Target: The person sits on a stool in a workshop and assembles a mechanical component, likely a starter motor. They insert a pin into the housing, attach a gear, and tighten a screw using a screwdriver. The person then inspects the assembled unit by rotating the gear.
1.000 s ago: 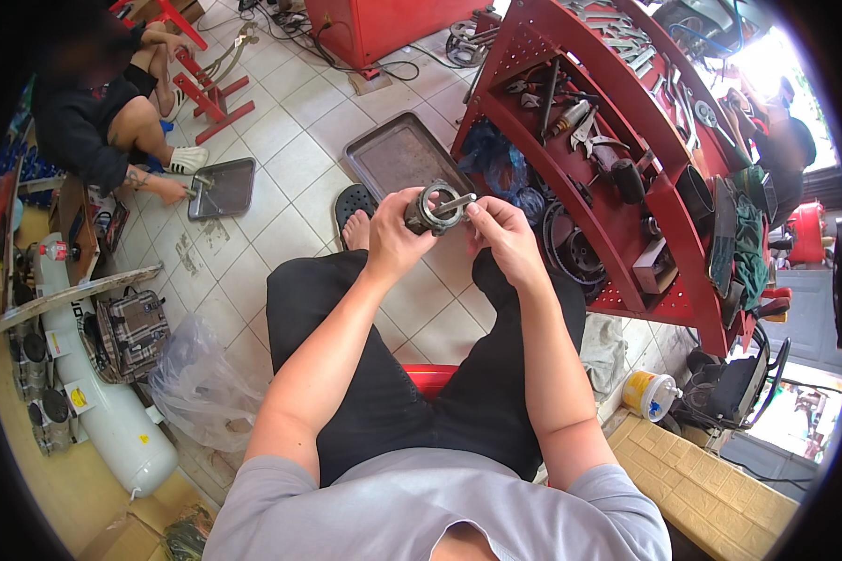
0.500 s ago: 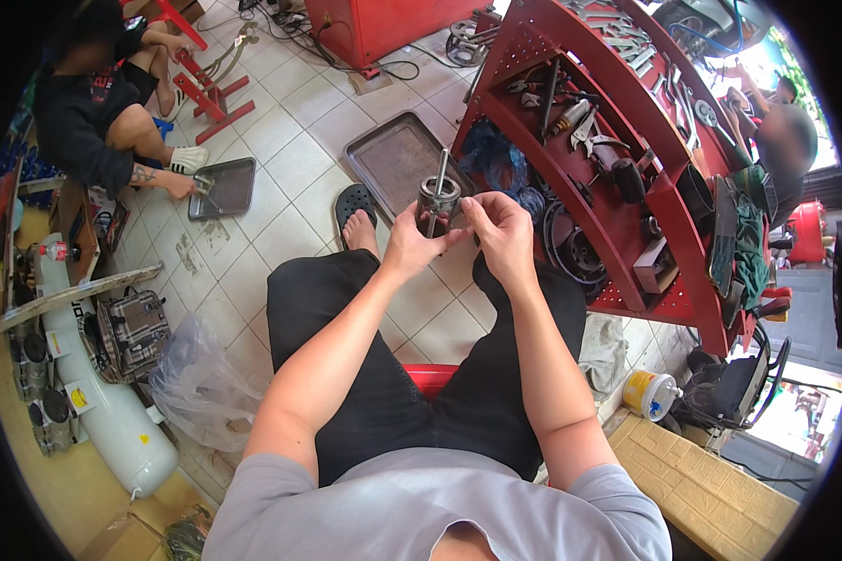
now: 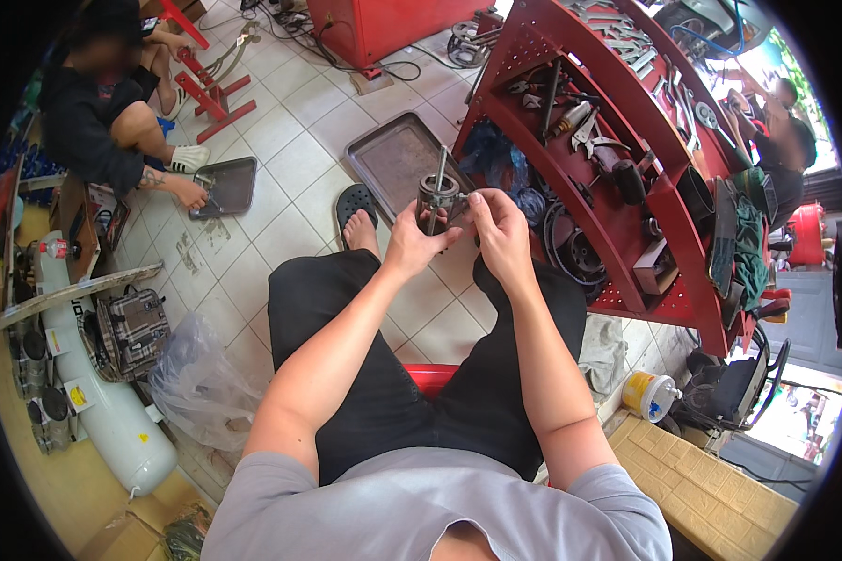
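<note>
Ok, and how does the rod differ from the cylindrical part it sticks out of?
The rod is slim; the cylindrical part is much wider. The rod juts upward; the cylindrical part sits lower, held in the left hand. The rod looks plain; the cylindrical part has a ringed top. Both look like grey metal.

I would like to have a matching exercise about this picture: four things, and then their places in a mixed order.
1. cylindrical metal part
2. wrenches
3. white tank
4. larger tray

A. along the picture's left side
B. held in the left hand
C. on the floor tiles, near the dark clog
D. on top of the red rack

Pairs: 1-B, 2-D, 3-A, 4-C
</note>
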A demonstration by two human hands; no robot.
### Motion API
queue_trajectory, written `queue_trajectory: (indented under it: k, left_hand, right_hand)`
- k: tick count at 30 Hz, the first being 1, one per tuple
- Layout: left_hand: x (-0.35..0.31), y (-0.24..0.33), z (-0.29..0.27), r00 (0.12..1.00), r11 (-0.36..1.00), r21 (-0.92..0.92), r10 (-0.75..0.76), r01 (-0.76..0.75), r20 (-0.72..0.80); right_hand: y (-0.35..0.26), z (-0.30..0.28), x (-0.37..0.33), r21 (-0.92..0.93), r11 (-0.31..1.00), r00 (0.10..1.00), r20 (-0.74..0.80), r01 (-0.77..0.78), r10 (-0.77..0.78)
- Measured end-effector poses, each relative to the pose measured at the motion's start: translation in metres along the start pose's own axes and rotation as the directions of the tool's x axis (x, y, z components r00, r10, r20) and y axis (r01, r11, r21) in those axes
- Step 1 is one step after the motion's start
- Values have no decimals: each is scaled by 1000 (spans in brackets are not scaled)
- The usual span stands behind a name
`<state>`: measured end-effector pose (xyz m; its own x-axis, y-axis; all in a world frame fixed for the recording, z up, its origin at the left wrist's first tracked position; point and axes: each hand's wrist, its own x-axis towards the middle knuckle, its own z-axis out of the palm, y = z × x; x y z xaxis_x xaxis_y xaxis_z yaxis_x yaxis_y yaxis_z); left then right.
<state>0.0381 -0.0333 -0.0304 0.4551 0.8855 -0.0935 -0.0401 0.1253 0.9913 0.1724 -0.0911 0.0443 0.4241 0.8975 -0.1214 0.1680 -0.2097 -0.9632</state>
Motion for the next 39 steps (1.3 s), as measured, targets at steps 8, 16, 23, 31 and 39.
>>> queue_trajectory:
  k: [8,16,23,31,39]
  left_hand:
    - [-1,14,-2,988,958,244,155,-153,12]
    - [-3,18,-2,993,946,304,117,-114,8]
    - [-2,11,0,999,991,137,-6,2,35]
    - [-1,2,2,999,1000,23,-12,11,38]
    - [1,-2,0,998,998,47,-54,52,43]
  right_hand:
    - [-2,-1,1,131,987,996,3,90,-91]
    - [-2,-13,3,127,991,982,188,-44,19]
    - [0,-8,2,144,985,987,114,93,-110]
    - [3,-4,5,97,992,996,28,77,-80]
    - [5,-8,6,167,977,985,87,134,-150]
